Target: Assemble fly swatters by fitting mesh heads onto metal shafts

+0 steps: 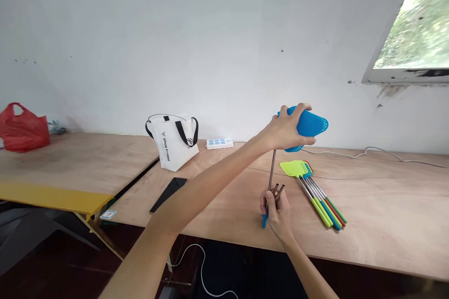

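Observation:
My left hand [286, 127] is closed around blue perforated fly swatter heads [312, 124], held up above the table; how many is hidden by the fingers. From there a thin metal rod [272, 168] runs down into my right hand [277, 210]. That hand is wrapped round the rod's lower part and some metal tubes [279, 190], whose open ends stick up above the fingers. A blue handle end [264, 221] shows below my right fingers. To the right lies a pile of fly swatters [317, 191] with yellow-green and blue heads and coloured handles.
Left on the wooden table [386, 210] stand a white bag with black handles [175, 145] and a white power strip [219, 143]. A dark phone [168, 195] lies near the front edge. A white cable [365, 150] runs along the wall. A red plastic bag [24, 131] sits far left.

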Demonstrator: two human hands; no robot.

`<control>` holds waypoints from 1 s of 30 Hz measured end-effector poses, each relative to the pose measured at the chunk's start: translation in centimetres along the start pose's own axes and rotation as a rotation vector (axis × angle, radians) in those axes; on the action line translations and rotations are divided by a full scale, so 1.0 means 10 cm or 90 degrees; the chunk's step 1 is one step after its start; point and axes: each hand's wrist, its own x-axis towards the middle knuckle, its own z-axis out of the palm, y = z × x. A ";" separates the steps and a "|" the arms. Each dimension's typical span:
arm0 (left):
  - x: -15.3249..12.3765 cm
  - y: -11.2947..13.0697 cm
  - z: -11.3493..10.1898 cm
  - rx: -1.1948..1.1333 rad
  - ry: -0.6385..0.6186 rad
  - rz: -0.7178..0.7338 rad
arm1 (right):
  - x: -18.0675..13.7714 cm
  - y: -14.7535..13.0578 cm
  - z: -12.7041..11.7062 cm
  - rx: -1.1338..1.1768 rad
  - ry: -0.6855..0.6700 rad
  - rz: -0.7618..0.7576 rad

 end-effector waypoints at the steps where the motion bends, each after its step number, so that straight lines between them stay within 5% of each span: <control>1: -0.01 0.01 0.00 0.002 -0.003 -0.002 | 0.00 0.00 0.00 0.021 -0.007 0.011; 15: -0.23 -0.12 0.24 0.040 -0.029 0.017 | 0.02 -0.05 0.06 0.121 0.025 0.059; 30: -0.25 -0.23 0.46 0.063 -0.037 0.017 | 0.00 -0.12 -0.05 0.012 -0.027 -0.002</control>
